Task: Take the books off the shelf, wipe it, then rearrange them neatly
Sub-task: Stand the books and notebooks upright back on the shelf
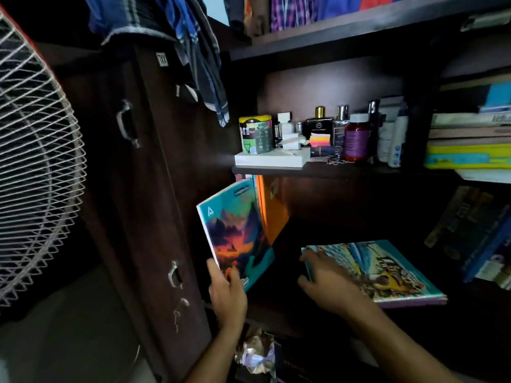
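Left hand [227,293] gripping lower corner of mountain-cover notebook [235,236], thumb over the front, holding it tilted upright at left end of dark shelf [287,244], leaning against orange book [272,211] standing behind. Right hand [322,280] resting fingers spread and lightly curled over near-left corner of flat stack of notebooks [387,272]; actual grasp unclear. Stack lying on same shelf, right of centre. Perfume bottles [329,128] crowding shelf above.

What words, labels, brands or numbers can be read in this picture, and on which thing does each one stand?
None can be read with certainty.
Notebook held upright: white triangle logo, title strip blurred.
Notebooks lying flat: cover lettering blurred.
Green tin: print too small.
Black perfume bottle: emblem only.
Door sticker: illegible.
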